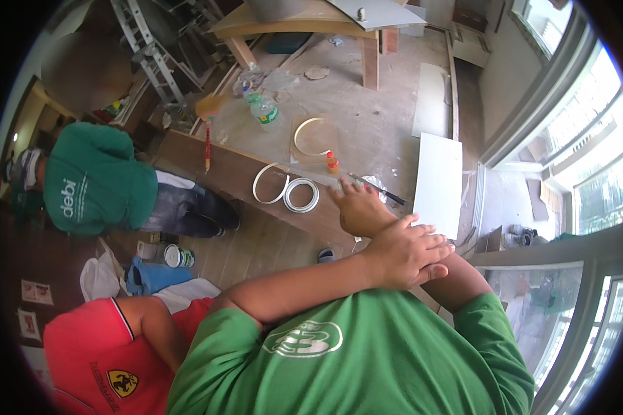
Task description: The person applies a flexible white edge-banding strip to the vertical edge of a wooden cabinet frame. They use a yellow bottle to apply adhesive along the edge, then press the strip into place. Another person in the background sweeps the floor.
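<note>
My right hand [362,209] lies palm down with fingers spread at the edge of the long brown board [235,169]. Across my right forearm rests my left hand [410,252], its fingers stretched out and holding nothing. Just beyond my right fingertips are a small orange-yellow bottle [333,162] with a red cap and a thin dark tool [377,189]. A coil of white edging strip [301,195] lies on the board to the left, beside a looser pale loop [255,185]. Another pale strip [297,136] curves just past the bottle.
A white panel [437,183] lies right of my hands, near the windows. Farther off are a plastic bottle [263,111], a wooden table [304,26] and a ladder [145,52]. A person in dark green [90,176] bends at left; another in red [111,353] is close on my left.
</note>
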A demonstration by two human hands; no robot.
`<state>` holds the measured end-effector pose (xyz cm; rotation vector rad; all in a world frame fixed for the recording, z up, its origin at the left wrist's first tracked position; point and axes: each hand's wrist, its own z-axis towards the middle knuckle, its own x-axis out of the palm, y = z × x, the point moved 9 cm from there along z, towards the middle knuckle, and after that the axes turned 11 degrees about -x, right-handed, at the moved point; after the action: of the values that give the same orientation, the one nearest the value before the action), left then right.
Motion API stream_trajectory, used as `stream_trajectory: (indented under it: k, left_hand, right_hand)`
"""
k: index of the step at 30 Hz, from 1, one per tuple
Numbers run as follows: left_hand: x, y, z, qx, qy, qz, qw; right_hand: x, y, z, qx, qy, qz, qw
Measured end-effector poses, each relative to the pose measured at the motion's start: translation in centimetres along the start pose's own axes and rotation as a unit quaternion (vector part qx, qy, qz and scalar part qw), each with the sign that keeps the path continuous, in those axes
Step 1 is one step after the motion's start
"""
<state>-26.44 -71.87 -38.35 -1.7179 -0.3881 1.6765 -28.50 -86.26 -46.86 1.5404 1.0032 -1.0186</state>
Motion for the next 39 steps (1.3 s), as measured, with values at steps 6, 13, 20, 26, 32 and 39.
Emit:
stream_trajectory:
  k: [6, 13, 20, 26, 32, 39]
  left_hand:
    - [-10.5, 27.1, -9.2, -0.306, -0.083, 0.368, 0.874]
    - [-13.3, 25.7, -7.0, -0.269, -0.161, -0.144, 0.939]
    - [-10.7, 17.4, -6.6, -0.206, 0.065, 0.076, 0.973]
    - [-13.2, 21.6, -6.7, -0.024, 0.048, -0.128, 0.99]
    - [-18.9, 36.4, -15.9, 0.054, -0.226, 0.073, 0.97]
    - [-9.1, 61.2, -32.6, -0.41, -0.056, -0.208, 0.887]
  right_hand:
    - [-5.1, 1.1, -3.3, -0.097, -0.038, 0.151, 0.983]
    - [-4.4, 3.9, 2.5, -0.112, 0.025, 0.142, 0.983]
    - [6.2, 2.3, 14.3, -0.05, -0.078, 0.129, 0.987]
    - [10.6, 1.1, 25.9, 0.047, 0.11, 0.238, 0.964]
    - [7.9, -0.4, 26.3, 0.007, -0.058, 0.341, 0.938]
    - [-2.1, 6.7, 19.7, 0.048, 0.014, 0.59, 0.806]
